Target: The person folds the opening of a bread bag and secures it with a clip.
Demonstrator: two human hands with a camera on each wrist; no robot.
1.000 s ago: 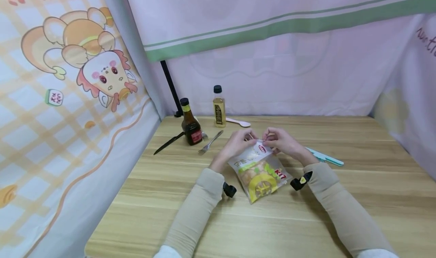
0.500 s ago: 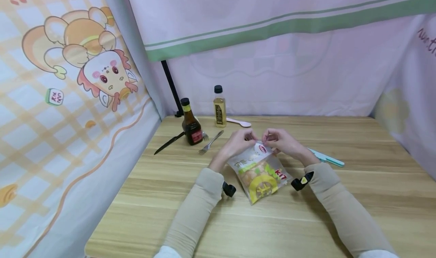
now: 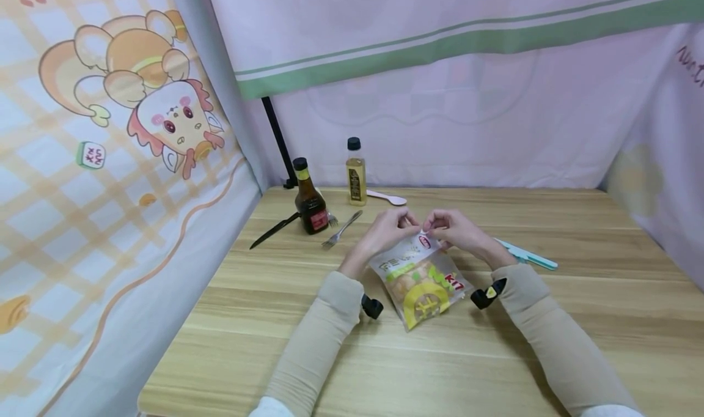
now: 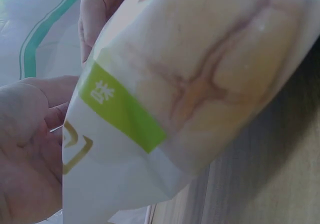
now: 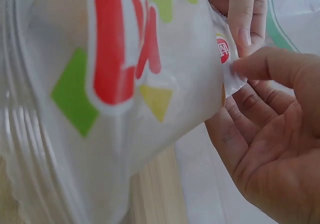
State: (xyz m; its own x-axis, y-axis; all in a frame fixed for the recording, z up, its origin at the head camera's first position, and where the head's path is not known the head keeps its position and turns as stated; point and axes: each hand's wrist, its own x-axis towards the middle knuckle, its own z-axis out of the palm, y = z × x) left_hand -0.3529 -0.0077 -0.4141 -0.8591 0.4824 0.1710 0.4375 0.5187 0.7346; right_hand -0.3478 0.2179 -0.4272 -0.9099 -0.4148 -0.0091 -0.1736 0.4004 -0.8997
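Note:
A clear and white printed plastic bag of bread rolls point(image 3: 420, 288) stands tilted on the wooden table between both hands. My left hand point(image 3: 385, 232) pinches its top edge from the left side. Close beside it, my right hand point(image 3: 458, 228) pinches the same edge, the two sets of fingertips almost meeting. Golden-brown rolls fill the lower part of the bag point(image 4: 200, 59) in the left wrist view, where the left fingertips are hidden behind it. From the right wrist, the right thumb point(image 5: 272, 66) is seen pressing the bag's upper corner beside a red logo.
A dark sauce bottle point(image 3: 311, 203) and a bottle of pale yellow liquid point(image 3: 356, 175) stand at the back left. Around them lie a black knife point(image 3: 274, 231), a fork point(image 3: 342, 230) and a pink spoon point(image 3: 387, 197). A turquoise-handled utensil point(image 3: 528, 255) lies behind the right wrist.
Both hands keep their hold on the bag's top edge. The left fingertips have shifted slightly towards the right ones, and the bag's top looks a little more creased.

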